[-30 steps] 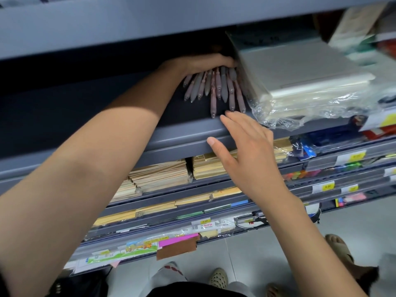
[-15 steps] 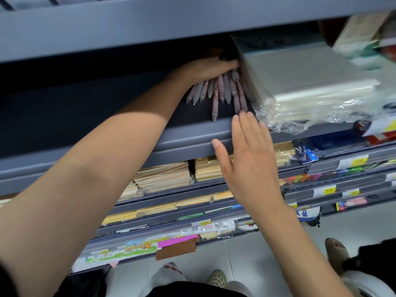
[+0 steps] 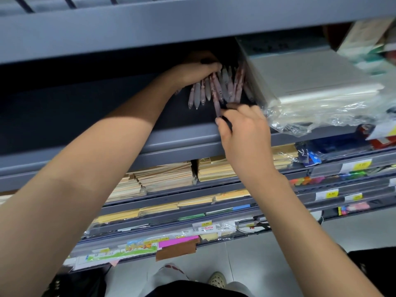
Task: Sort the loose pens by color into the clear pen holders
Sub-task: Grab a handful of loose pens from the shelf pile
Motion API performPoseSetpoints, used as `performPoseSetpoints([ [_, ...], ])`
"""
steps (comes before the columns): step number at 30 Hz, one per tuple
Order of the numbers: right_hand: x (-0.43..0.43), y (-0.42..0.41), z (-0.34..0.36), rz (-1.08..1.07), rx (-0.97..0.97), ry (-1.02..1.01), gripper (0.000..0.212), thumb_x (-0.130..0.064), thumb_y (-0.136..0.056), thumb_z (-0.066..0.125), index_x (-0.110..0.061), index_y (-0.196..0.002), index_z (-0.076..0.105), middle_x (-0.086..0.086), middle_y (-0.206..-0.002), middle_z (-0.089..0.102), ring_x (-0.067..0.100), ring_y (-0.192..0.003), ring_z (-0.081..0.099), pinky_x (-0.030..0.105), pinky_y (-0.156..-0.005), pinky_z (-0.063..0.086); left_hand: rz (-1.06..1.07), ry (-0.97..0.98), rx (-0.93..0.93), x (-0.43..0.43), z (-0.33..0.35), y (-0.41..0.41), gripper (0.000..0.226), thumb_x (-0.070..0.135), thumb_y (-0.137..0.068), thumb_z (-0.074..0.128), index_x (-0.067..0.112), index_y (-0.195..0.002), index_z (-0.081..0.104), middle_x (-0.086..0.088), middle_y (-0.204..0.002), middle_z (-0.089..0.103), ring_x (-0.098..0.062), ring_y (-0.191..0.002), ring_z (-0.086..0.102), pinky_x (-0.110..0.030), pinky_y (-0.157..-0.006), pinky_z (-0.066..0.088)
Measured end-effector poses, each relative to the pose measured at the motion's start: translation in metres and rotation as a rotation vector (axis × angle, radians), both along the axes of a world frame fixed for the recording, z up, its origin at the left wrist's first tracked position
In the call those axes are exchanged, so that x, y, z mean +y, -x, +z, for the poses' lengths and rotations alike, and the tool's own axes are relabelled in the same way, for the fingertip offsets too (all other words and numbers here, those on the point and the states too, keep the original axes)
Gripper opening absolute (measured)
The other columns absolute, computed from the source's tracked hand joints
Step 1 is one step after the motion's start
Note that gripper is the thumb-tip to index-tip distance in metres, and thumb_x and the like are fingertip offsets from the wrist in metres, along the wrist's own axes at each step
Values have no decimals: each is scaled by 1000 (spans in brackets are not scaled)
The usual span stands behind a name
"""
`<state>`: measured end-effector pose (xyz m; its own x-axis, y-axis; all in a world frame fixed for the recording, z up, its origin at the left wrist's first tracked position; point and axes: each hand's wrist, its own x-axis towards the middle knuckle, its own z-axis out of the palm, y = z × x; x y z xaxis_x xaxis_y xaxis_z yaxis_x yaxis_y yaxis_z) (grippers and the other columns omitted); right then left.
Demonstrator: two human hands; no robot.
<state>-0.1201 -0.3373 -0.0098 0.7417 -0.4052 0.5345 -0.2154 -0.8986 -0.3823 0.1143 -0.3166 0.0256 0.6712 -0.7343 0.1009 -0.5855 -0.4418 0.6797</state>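
Two hands reach onto the dark shelf (image 3: pixel 128 116). Nearest, the right hand (image 3: pixel 244 133) pinches the near end of one pink pen (image 3: pixel 216 103) between thumb and forefinger. Just beyond its fingertips fan the pinkish pens (image 3: pixel 203 92), their far ends gripped under the curled left hand (image 3: pixel 199 71). Right of both hands sits a plastic-wrapped paper pack (image 3: pixel 310 82).

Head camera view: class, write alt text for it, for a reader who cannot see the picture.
A person's left hand holds the top ends of a fan of pink and grey pens on a dark grey shelf, while the right hand pinches the tip of one reddish pen. A plastic-wrapped stack of paper lies right of them; envelopes fill shelves below.
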Motion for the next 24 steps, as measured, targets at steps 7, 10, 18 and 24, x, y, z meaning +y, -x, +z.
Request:
performPoseSetpoints([
  [7, 1, -23, 4, -42, 74, -73, 25, -22, -98, 53, -15, -113, 72, 12, -103, 69, 32, -98, 55, 38, -89, 40, 42, 22, 51, 3, 2, 6, 32, 53, -96, 56, 30, -116, 64, 22, -102, 59, 13, -89, 51, -5, -66, 36],
  [10, -1, -24, 3, -35, 56, -93, 25, -24, -97, 55, -18, -115, 71, 9, -102, 71, 31, -97, 56, 37, -89, 41, 64, 20, 32, 2, 1, 6, 36, 50, -96, 59, 27, -122, 62, 16, -110, 60, 3, -97, 55, -3, -65, 35],
  [18, -1, -37, 7, -57, 33, -74, 15, -18, -92, 61, -19, -101, 72, 9, -85, 72, 33, -77, 62, 30, -62, 39, 109, 4, 37, -3, 4, 7, 37, 39, -99, 58, 24, -132, 60, 8, -126, 58, -4, -110, 51, -13, -79, 40],
  [24, 0, -44, 7, -191, -1, -5, 14, -9, -89, 58, -16, -94, 70, 11, -72, 68, 30, -58, 46, 29, -57, 27, 180, 33, 14, 1, 4, 1, 31, 33, -96, 62, 19, -124, 64, 2, -127, 62, -5, -108, 53, -14, -83, 39],
])
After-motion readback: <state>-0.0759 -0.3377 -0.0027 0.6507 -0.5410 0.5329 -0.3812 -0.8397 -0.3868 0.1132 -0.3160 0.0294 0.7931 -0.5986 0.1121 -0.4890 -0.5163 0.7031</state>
